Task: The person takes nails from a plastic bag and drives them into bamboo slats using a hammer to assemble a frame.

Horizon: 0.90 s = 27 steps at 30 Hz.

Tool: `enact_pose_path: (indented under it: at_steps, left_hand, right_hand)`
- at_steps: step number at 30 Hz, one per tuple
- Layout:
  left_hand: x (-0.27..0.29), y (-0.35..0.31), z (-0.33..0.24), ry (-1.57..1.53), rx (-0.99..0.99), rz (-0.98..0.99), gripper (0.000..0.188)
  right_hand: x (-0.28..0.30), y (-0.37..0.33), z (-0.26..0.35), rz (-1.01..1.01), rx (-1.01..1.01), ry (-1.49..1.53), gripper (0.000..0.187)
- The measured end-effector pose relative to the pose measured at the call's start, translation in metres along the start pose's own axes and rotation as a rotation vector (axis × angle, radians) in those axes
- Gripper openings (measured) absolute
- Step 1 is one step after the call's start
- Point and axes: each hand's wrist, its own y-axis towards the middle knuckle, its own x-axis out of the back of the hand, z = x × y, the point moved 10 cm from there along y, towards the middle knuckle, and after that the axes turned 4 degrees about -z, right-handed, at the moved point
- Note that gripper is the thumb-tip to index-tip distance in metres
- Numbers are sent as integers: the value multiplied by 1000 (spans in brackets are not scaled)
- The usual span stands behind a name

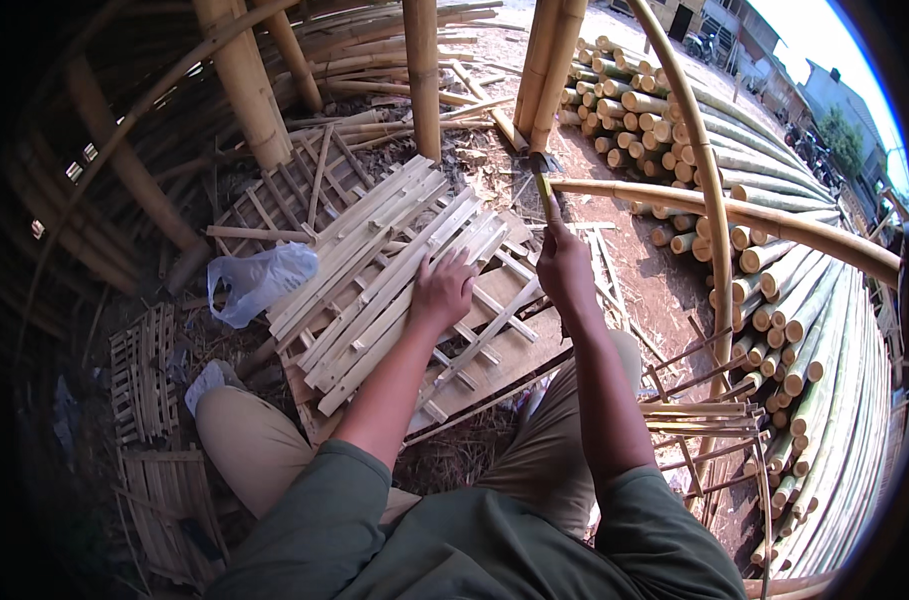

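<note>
Bamboo slats lie side by side over cross strips on a wooden board in front of my knees. My left hand rests flat on the slats with its fingers spread. To its right, my right hand is wrapped round the handle of a hammer. The hammer is raised upright, its dark metal head near a bamboo post. One loose-looking strip runs slantwise across the cross strips, right of my left hand. Whether a nail is under my left fingers is too small to tell.
A pale plastic bag lies left of the slats. Bamboo posts stand beyond the board. A curved bamboo pole crosses on the right, before stacked bamboo poles. Slatted panels lie at the left.
</note>
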Motion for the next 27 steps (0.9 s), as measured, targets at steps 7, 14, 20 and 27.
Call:
enact_pose_path:
  at_steps: [7,14,20,27]
  left_hand:
    - [3,4,-12,-33,-28,-36,24]
    - [-1,1,-1,-16,13,12,26]
    - [-2,1,-1,-28,9,2,27]
    - [-4,-1,2,-19,16,10,27]
  right_hand:
    - [-83,-32,-102,196,-23,-231,62]
    - [-48,-31,-64,154,-119,-93,48]
    - [-60,-39,-55,209,-65,-103,46]
    - [-32,-20,-33,42,-93,-151,30]
